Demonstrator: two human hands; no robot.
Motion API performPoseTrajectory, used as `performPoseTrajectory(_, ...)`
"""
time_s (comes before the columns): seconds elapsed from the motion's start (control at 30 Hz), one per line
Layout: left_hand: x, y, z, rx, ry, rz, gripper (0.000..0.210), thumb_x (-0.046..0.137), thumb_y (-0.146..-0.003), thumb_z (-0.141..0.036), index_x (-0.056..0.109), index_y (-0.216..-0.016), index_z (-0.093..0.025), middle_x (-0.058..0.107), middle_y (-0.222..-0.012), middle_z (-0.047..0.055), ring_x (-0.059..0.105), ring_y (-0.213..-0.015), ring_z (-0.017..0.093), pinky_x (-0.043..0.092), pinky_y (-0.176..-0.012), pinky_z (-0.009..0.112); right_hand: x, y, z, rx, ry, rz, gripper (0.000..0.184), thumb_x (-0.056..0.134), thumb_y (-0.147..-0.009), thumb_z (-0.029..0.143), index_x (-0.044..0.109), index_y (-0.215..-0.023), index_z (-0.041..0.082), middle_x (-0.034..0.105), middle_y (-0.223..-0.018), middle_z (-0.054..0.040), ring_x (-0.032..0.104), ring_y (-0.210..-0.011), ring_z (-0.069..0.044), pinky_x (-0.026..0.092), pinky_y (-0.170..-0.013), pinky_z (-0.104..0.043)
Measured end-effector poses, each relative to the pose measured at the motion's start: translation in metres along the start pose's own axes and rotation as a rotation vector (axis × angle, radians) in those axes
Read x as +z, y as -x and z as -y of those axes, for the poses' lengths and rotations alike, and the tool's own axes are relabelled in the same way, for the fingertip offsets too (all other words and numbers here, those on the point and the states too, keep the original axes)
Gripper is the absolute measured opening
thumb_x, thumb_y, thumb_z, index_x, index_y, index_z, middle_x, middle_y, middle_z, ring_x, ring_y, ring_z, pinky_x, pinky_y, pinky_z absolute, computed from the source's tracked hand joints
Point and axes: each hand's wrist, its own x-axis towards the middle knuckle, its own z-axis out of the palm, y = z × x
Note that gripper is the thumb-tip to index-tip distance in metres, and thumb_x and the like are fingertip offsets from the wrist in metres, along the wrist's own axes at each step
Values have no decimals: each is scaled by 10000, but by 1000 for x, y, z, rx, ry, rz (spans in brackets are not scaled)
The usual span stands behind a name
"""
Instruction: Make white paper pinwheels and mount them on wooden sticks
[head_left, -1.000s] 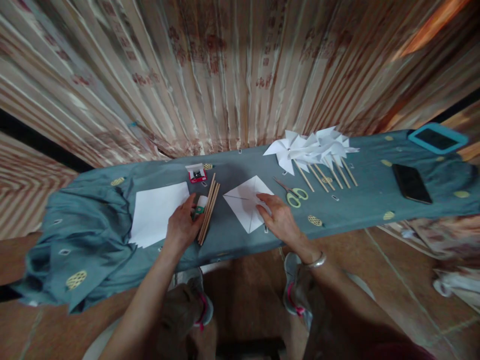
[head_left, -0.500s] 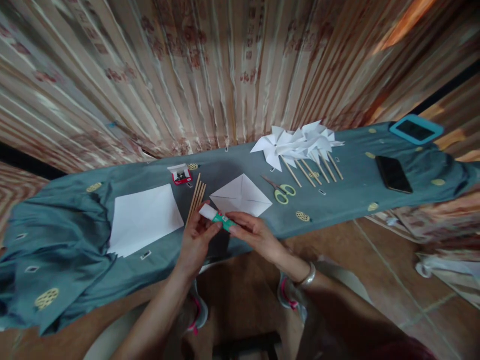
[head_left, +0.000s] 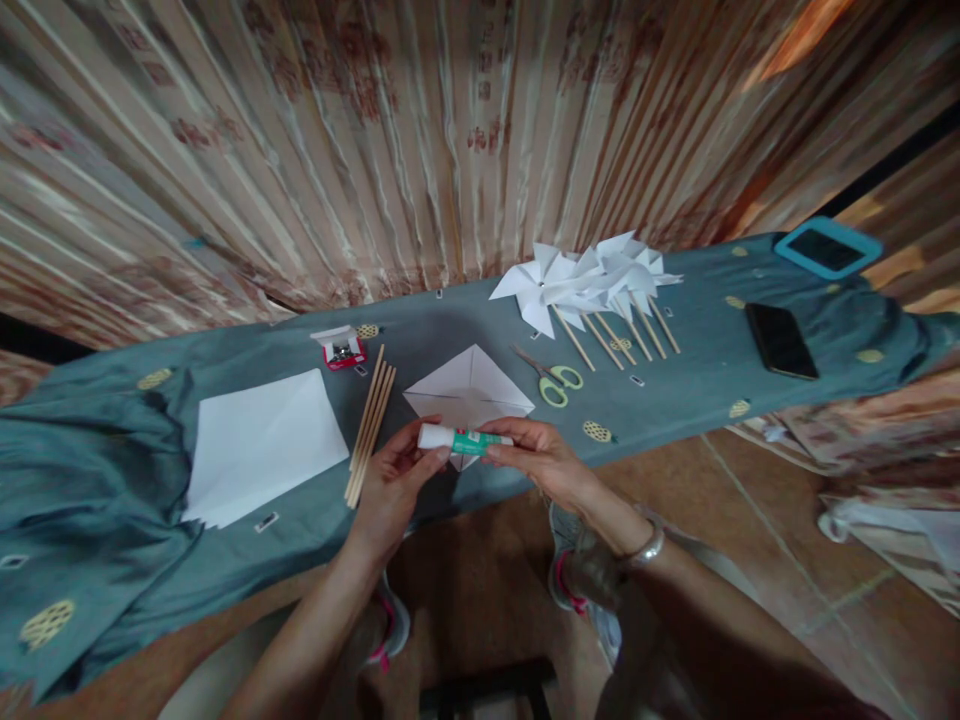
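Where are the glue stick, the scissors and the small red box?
Glue stick [head_left: 470, 442]: head view, on the green label around its barrel.
Scissors [head_left: 547, 374]: head view, near the pivot, where blades meet green handles.
Small red box [head_left: 347, 363]: head view, on its red front wall.

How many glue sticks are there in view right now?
1. The glue stick is held between the left hand and the right hand, over the near part of the creased white paper. I see no others.
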Motion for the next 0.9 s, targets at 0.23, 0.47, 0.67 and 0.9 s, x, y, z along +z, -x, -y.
performPoseTrajectory(0.23,3,0,3,26,-47,91,406,832,-588,-331,712,-947,-182,743,-928,42,674,-874,198,535,-847,339,-17,2,7,-9,107,38,291,809,-687,260,730,-962,206,716,-829,19,614,-683,-87,507,-692,-235)
performPoseTrajectory(0.47,5,0,11,19,-54,87,376,833,-569,-326,726,-903,-189,744,-887,44,675,-794,182,541,-791,321,-19,5,11,-29,79,9,313,807,-683,253,713,-977,202,703,-790,29,602,-660,-79,503,-654,-212)
performPoseTrajectory(0.67,7,2,18,45,-128,112,352,801,-598,-314,726,-920,-192,743,-898,50,675,-775,188,546,-739,322,-21,6,10,-41,71,-40,311,813,-677,295,716,-960,209,686,-727,40,594,-623,-78,477,-597,-199)
performPoseTrajectory(0.9,10,1,18,45,-118,87,327,800,-584,-288,734,-891,-197,753,-869,38,669,-738,170,547,-704,298,-22,7,12,-32,80,-9,291,800,-697,295,706,-961,214,663,-698,52,573,-594,-66,461,-572,-186)
